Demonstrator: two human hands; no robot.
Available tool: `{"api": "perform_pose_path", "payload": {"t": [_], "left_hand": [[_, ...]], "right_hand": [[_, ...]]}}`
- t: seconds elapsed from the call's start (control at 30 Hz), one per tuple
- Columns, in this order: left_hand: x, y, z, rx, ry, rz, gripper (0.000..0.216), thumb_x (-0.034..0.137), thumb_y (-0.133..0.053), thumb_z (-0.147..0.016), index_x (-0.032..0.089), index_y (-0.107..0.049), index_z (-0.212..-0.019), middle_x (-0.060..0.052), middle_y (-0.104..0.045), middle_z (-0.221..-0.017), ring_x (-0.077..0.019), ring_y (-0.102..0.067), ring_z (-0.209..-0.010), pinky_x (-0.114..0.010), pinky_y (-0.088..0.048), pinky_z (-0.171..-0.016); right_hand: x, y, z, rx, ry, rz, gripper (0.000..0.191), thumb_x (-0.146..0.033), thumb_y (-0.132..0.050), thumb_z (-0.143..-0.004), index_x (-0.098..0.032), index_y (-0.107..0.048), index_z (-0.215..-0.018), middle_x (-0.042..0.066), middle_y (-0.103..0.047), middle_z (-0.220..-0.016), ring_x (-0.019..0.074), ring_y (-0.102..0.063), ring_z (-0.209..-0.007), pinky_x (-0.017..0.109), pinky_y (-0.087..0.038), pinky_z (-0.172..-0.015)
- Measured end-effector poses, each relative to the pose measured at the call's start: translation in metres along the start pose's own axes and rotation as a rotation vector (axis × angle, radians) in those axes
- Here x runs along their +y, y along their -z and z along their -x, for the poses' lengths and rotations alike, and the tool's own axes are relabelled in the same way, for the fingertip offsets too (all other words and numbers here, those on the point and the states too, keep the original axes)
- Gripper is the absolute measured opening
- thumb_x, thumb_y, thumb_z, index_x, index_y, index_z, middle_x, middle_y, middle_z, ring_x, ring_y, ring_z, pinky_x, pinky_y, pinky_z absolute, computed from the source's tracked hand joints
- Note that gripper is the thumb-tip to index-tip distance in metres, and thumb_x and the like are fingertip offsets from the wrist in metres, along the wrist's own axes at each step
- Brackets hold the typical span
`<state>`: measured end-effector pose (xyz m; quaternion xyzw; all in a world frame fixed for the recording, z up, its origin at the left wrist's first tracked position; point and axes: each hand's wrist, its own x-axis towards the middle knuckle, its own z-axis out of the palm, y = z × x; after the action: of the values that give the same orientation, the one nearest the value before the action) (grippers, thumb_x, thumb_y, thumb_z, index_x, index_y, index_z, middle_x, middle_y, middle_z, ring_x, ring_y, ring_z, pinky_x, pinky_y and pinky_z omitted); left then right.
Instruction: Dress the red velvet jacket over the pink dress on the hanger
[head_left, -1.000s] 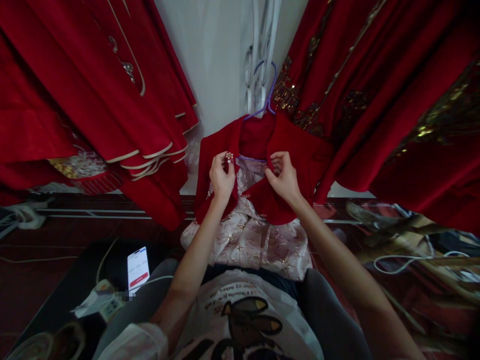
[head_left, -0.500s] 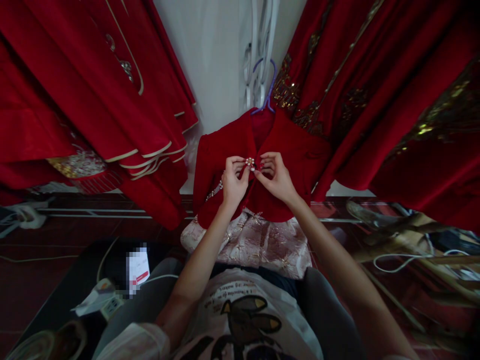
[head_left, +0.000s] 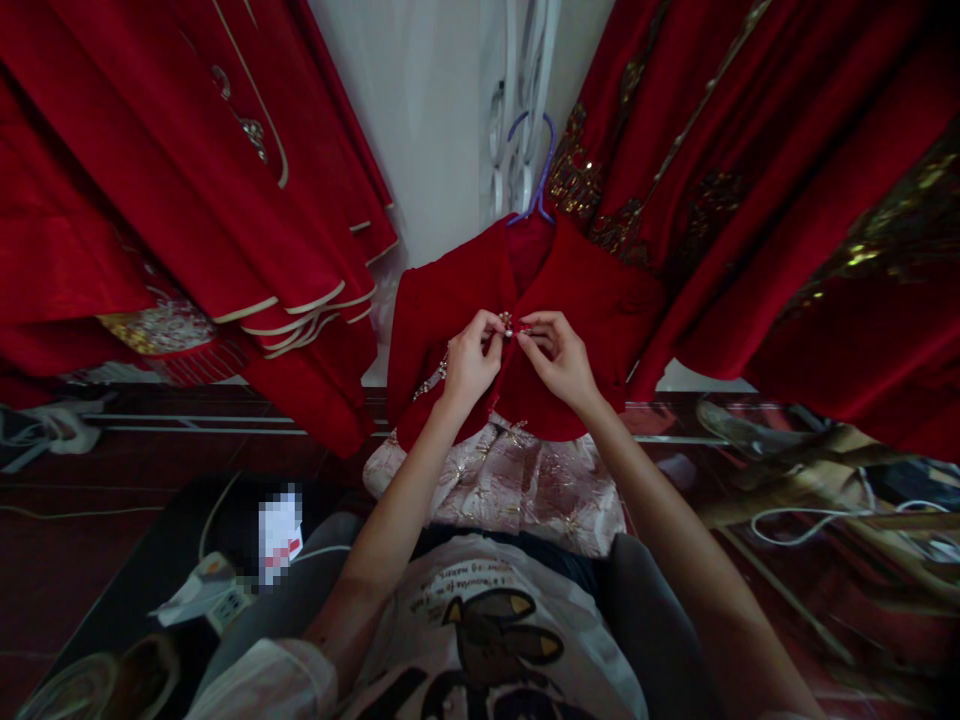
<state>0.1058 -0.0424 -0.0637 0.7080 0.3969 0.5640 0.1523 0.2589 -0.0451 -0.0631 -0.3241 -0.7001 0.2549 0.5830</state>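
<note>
Seemingly a clothing shop or workroom, trimmed red garments (head_left: 135, 150) are hanging at left, sequined red garments (head_left: 757, 200) at right, a red jacket (head_left: 442, 290) between.

I see the person's left hand (head_left: 472, 358) and right hand (head_left: 564, 364) almost meeting at the fingers (head_left: 486, 322), which are pinched against the thumbs (head_left: 494, 347). Behind these fingers, left forearm (head_left: 403, 510) and right forearm (head_left: 658, 490) spread apart.

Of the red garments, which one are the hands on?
The short red jacket on the purple hanger: left hand and right hand pinch its front. Other red garments flank it, untouched.
</note>
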Motion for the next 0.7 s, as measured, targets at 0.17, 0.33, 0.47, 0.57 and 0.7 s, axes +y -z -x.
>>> {"api": "perform_pose_path", "payload": {"t": [0.17,0.33,0.47,0.57,0.7], "left_hand": [[0.007,0.010,-0.005,-0.111,-0.037,-0.125,0.014,0.011,-0.047,-0.088,0.022,-0.055,-0.092,-0.002,-0.065,-0.093,-0.0139,-0.065,-0.087,-0.025,-0.052,-0.078],[0.019,0.016,-0.004,-0.213,-0.049,-0.270,0.013,0.019,-0.054,-0.087,0.023,-0.057,-0.099,-0.003,-0.064,-0.101,-0.0151,-0.063,-0.085,-0.027,-0.051,-0.075],[0.027,0.013,-0.006,-0.221,-0.043,-0.343,0.017,0.036,-0.055,-0.090,0.023,-0.060,-0.100,-0.003,-0.061,-0.101,-0.0156,-0.061,-0.086,-0.027,-0.051,-0.072],[0.031,0.011,-0.011,-0.195,-0.073,-0.412,0.018,0.037,-0.055,-0.090,0.023,-0.063,-0.097,-0.004,-0.057,-0.101,-0.0168,-0.058,-0.092,-0.026,-0.049,-0.070],[0.030,0.009,-0.016,-0.212,-0.122,-0.432,0.013,0.035,-0.059,-0.087,0.023,-0.062,-0.092,-0.003,-0.056,-0.098,-0.0172,-0.055,-0.094,-0.024,-0.047,-0.068]], "right_hand": [[0.000,0.000,-0.001,0.034,-0.006,0.051,0.021,-0.034,-0.062,-0.087,-0.022,-0.059,-0.104,0.005,-0.065,-0.104,0.0164,-0.066,-0.095,0.033,-0.058,-0.085],[-0.008,0.004,0.001,0.115,0.037,0.150,0.020,-0.033,-0.061,-0.089,-0.023,-0.070,-0.103,0.005,-0.066,-0.102,0.0163,-0.066,-0.094,0.032,-0.059,-0.082],[-0.012,0.008,0.003,0.186,0.041,0.243,0.023,-0.032,-0.061,-0.088,-0.027,-0.074,-0.107,0.006,-0.064,-0.103,0.0166,-0.064,-0.096,0.031,-0.061,-0.079],[-0.008,0.009,0.004,0.236,0.037,0.260,0.026,-0.033,-0.063,-0.087,-0.027,-0.073,-0.111,0.006,-0.064,-0.103,0.0155,-0.065,-0.093,0.029,-0.061,-0.077],[0.000,0.009,0.004,0.242,-0.014,0.149,0.033,-0.036,-0.064,-0.086,-0.025,-0.070,-0.116,0.005,-0.068,-0.105,0.0157,-0.069,-0.089,0.034,-0.060,-0.086]]}}
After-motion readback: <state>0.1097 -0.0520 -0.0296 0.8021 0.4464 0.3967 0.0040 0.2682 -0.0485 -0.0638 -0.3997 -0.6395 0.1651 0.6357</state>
